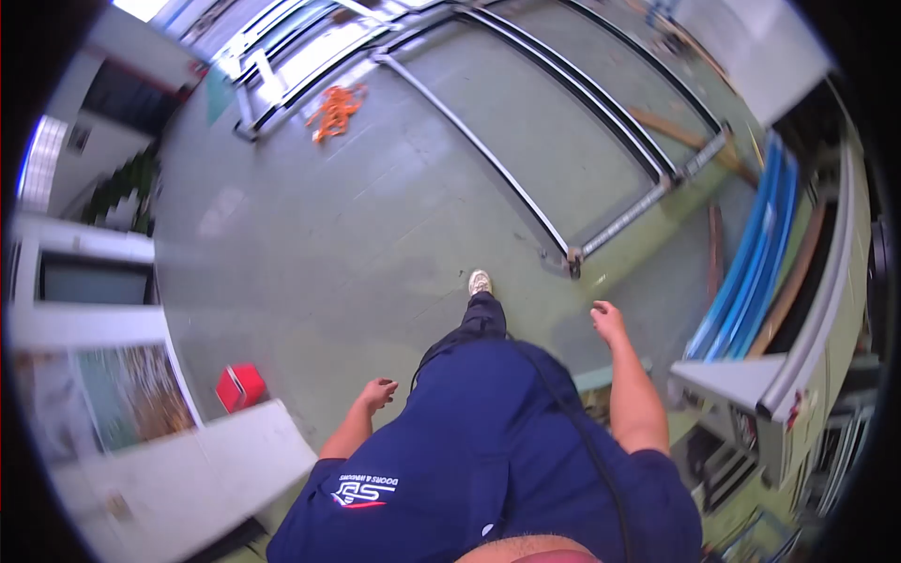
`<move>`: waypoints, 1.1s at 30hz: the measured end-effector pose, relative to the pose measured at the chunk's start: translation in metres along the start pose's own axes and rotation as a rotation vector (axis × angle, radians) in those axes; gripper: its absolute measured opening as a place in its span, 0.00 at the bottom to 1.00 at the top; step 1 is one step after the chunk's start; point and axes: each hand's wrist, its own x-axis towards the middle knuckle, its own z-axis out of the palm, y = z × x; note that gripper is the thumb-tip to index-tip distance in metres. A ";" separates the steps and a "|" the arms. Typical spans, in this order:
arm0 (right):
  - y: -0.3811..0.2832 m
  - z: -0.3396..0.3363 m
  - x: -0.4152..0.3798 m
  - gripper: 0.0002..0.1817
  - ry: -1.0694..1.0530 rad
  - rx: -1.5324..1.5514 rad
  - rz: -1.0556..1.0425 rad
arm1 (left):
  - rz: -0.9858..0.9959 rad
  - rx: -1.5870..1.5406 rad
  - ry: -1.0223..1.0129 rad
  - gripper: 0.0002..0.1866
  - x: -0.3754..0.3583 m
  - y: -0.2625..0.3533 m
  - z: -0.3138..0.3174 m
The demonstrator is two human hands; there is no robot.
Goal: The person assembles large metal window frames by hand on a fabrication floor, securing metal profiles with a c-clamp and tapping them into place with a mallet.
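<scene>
My left hand (378, 394) hangs beside my body at the left, its fingers loosely bent and apart, with nothing in it. It is nearest to the dark blue shirt (469, 413) I wear and touches no object. Out to the right, my right hand (608, 319) is held away from my side, also holding nothing, fingers slightly curled. Ahead of it on the floor is the near corner of a long metal frame (572, 258), well out of reach. One shoe (480, 281) is planted forward on the green-grey floor (328, 244).
Orange straps (335, 113) lie heaped near the frames ahead. Blue curved lengths (751, 263) lean in a rack at the right, beside a grey bench end (727, 380). To the left are a white table (188, 479) and a red box (240, 387). A wooden plank (671, 129) crosses beneath the frame.
</scene>
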 end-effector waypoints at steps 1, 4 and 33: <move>0.008 -0.005 -0.013 0.21 0.039 -0.062 0.169 | -0.035 0.114 -0.009 0.29 -0.005 0.032 -0.023; -0.016 -0.027 -0.061 0.22 0.052 0.095 0.764 | -0.012 0.356 -0.078 0.27 0.059 0.122 -0.084; -0.209 -0.096 0.257 0.17 0.596 0.181 0.181 | 0.482 0.884 -0.396 0.21 0.239 0.690 -0.185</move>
